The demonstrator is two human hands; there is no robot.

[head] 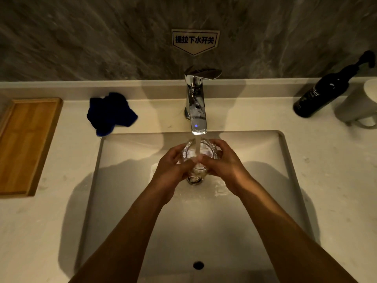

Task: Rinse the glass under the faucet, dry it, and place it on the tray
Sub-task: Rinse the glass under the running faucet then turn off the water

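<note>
Rinsing step in hand. The glass [201, 154] sits mouth-up over the sink [283, 152], directly below the faucet [196, 103], with the running stream falling into its open mouth. Both hands are clamped on it: the left hand [173, 168] wraps the left wall with fingers curled round the rim side, and the right hand [226, 164] wraps the right wall likewise, the thumbs meeting at the near face. The glass is held clear of the basin floor, above the drain [194, 179], which shows just beneath it; wet patches spread round that drain. Whether the glass is full or overflowing cannot be told through the glare. Drying and placing are not yet done. The cloth [111, 114], dark blue and crumpled, lies on the tabletop [61, 211] to the left of the faucet, just beyond the sink's back-left corner. The tray [24, 144], wooden, lies farther left on the same tabletop, well apart from the sink, and carries nothing that shows. A dark pump bottle [324, 92] and a pale mug [359, 105] stand at the far right and play no part. Judgement: the next move calls for tipping the water out over the sink, drawing the glass away from the stream, and freeing one hand to reach left for the cloth while the other keeps a firm hold, since wet glass is likely to be slippery. The faucet lever also needs closing.
</note>
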